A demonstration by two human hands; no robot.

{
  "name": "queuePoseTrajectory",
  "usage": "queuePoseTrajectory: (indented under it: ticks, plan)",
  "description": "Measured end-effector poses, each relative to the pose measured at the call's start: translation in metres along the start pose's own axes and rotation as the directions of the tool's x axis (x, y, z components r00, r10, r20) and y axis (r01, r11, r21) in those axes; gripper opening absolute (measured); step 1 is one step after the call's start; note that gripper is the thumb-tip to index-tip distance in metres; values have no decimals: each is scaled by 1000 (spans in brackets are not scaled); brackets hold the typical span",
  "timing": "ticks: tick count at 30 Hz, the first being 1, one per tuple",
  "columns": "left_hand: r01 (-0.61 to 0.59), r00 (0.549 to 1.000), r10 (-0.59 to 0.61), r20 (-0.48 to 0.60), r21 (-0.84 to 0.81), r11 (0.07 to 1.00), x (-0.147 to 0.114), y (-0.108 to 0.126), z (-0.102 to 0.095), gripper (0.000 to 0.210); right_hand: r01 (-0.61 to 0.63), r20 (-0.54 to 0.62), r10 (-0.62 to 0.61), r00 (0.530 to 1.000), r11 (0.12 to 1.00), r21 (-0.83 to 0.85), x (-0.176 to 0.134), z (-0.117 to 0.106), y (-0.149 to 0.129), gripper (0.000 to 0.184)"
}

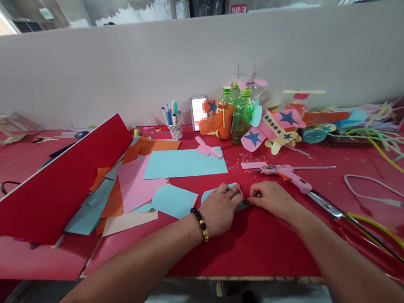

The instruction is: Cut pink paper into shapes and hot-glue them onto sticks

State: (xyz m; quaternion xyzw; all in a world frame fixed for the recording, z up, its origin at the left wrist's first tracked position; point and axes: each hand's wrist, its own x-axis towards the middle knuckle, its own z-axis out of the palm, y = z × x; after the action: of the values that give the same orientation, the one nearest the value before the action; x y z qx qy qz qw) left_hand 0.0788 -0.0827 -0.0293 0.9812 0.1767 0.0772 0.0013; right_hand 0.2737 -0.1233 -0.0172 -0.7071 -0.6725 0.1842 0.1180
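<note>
My left hand (225, 209), with a beaded bracelet on the wrist, rests over a light blue paper piece (207, 194) on the red table, its fingers bent down and holding the piece in place. My right hand (269, 198) has its fingertips pinched together at the right edge of that piece, where both hands hide most of it. Left of them lies another light blue paper cutout (174, 199) with a rounded corner. Just beyond my right hand is a pink hot glue gun (292, 175) with a glue stick, near a pink paper strip (253, 165).
Large scissors (330, 210) lie at the right beside a white cable (378, 199). Coloured paper sheets (139, 178) and a slanted red board (63, 186) fill the left. Behind stand a pen cup (175, 130), green bottles (242, 117) and a paper airplane (272, 131).
</note>
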Motion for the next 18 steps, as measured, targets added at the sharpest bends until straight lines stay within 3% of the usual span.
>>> queuePoseTrajectory:
  ticks: [18]
  plan:
    - [23, 1000, -24, -15, -54, 998, -1, 0, 2, 34, 3, 4, -3, 1000, 999, 34, 0, -1, 2, 19]
